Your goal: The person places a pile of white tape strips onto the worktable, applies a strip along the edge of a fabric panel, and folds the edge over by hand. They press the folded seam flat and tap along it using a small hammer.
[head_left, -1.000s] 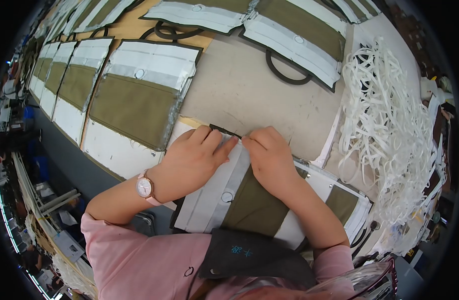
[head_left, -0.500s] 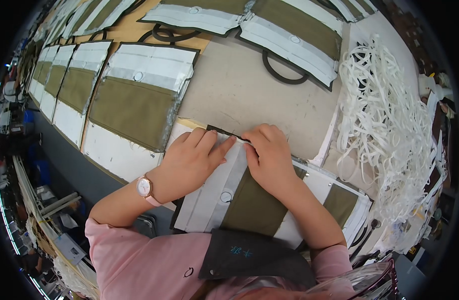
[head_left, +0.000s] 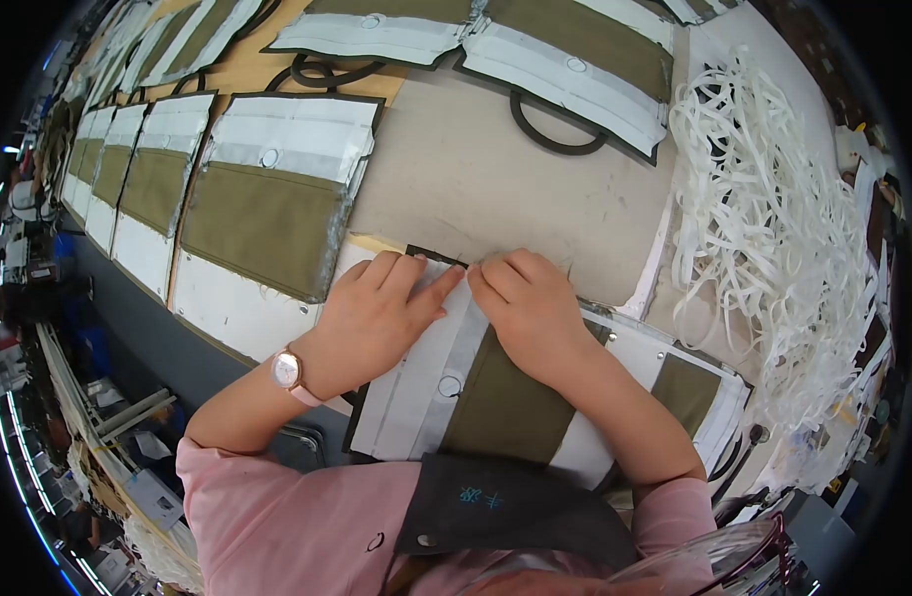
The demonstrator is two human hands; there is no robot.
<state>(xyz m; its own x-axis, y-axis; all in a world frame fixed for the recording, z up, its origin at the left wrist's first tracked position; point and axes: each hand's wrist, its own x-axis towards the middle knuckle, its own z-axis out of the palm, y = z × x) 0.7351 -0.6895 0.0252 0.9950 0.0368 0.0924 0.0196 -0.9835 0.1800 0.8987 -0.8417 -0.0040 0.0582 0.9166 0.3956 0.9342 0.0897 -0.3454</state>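
Observation:
In front of me lies a fabric panel (head_left: 516,397) with an olive section, a white band and a round snap (head_left: 449,386). Black edging (head_left: 422,254) runs along its far side. My left hand (head_left: 377,303), wearing a watch, rests flat on the white band, fingers extended to the edging and the index finger pointing right. Beside it, my right hand (head_left: 531,313) has its thumb and fingers closed together at the same far edge, pinching it. The fingertips of both hands almost meet there and hide part of the edging.
Similar olive-and-white panels (head_left: 262,209) lie in a row at the left, and more with black handles (head_left: 565,149) lie at the back. A heap of white strips (head_left: 764,238) covers the right side. A smaller olive piece (head_left: 686,392) lies right of my right arm.
My right hand has shifted slightly left along the far edge, its fingers now closer together beside my left index finger. The left hand has stayed nearly in place.

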